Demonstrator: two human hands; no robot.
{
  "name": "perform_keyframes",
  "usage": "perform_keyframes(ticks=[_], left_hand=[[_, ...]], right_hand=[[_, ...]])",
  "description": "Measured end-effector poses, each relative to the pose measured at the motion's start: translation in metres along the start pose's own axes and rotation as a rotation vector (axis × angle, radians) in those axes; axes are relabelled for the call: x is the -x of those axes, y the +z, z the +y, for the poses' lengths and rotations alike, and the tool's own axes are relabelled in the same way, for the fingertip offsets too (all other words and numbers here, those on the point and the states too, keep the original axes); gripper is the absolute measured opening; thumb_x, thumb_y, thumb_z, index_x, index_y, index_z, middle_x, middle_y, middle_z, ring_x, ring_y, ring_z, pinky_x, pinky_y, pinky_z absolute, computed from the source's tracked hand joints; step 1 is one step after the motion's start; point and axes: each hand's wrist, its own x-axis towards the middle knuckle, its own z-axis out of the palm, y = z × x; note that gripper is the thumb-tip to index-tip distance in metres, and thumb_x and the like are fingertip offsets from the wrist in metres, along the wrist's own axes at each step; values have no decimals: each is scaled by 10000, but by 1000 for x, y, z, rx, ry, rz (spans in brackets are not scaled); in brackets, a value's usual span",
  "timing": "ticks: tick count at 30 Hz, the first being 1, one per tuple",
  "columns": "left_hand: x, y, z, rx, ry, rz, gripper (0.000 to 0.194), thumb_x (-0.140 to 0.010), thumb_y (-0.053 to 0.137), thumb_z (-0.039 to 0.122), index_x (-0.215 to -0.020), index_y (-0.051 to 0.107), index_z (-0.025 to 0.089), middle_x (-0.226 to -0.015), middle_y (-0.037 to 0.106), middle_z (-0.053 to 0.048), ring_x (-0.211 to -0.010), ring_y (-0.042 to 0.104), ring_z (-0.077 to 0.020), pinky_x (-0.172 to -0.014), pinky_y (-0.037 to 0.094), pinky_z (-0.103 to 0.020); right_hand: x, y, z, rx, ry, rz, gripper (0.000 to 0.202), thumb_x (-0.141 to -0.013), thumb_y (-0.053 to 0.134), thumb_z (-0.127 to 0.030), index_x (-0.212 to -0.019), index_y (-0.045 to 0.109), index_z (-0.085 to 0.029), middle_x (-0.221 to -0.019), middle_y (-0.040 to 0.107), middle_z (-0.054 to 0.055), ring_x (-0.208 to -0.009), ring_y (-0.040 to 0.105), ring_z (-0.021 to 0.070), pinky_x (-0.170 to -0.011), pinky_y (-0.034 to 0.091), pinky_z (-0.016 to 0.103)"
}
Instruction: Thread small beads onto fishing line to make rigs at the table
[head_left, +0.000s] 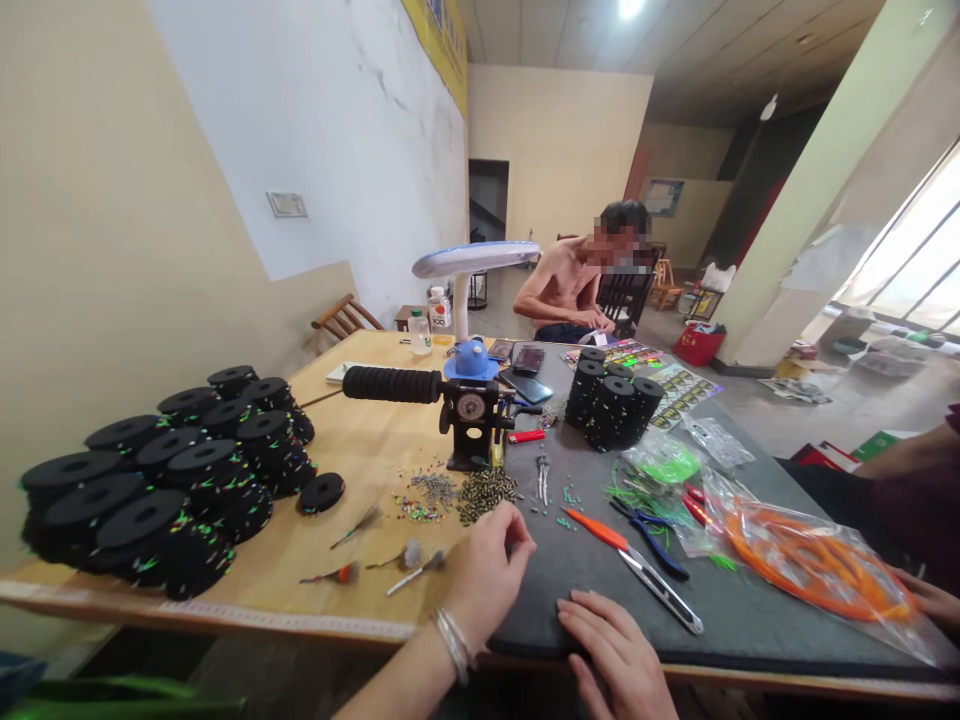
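Observation:
My left hand (491, 565), with silvery bangles at the wrist, is closed just in front of a heap of brass-and-dark beads (484, 492). Its thumb and fingertips press together; anything between them is hidden. My right hand (616, 650) lies open at the front edge of the grey mat (540, 590), fingers stretched out. Beside the brass heap are grey beads (435, 488) and multicoloured beads (420, 510). A black clamp device (474, 415) with a dark ribbed foam roll (390, 384) stands behind the beads. Several feather-tipped sticks (397, 555) lie left of my left hand.
Black foam spools (142, 520) stack at left, more spools (611, 400) on the mat. A long orange-and-silver tool (634, 570), blue-handled pliers (651, 540), a red lighter (527, 436) and bagged orange tubing (810, 570) lie rightward. A lamp (469, 300) stands behind; a person (577, 275) sits beyond.

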Motion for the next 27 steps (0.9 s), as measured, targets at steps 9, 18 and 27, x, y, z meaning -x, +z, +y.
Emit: perform_keyframes(ticks=[9, 18, 27], left_hand=[[-56, 6, -4, -322, -57, -127, 160, -722, 691, 121, -826, 599, 199, -764, 662, -39, -764, 629, -214, -656, 379, -278], [-20, -37, -16, -297, -30, -82, 25, -851, 558, 228, -838, 574, 214, -799, 666, -17, -760, 618, -186, -663, 405, -262], [22, -21, -35, -102, -116, -74, 455, -770, 603, 229, -1215, 525, 174, -1095, 669, -128, -1003, 612, -297, -845, 446, -390]], right_hand=[[-1, 5, 2, 60, -58, 46, 424, -788, 554, -67, -1199, 591, -167, -1127, 719, 74, -1079, 638, 230, -904, 557, 336], [-2, 1, -2, -25, 16, 32, 437, -808, 555, -83, -1231, 579, -193, -1152, 707, 73, -1105, 623, 238, -912, 548, 346], [-15, 9, -12, -146, 226, 68, 324, -852, 562, -153, -1167, 596, -222, -1031, 714, 83, -976, 649, 239, -814, 565, 352]])
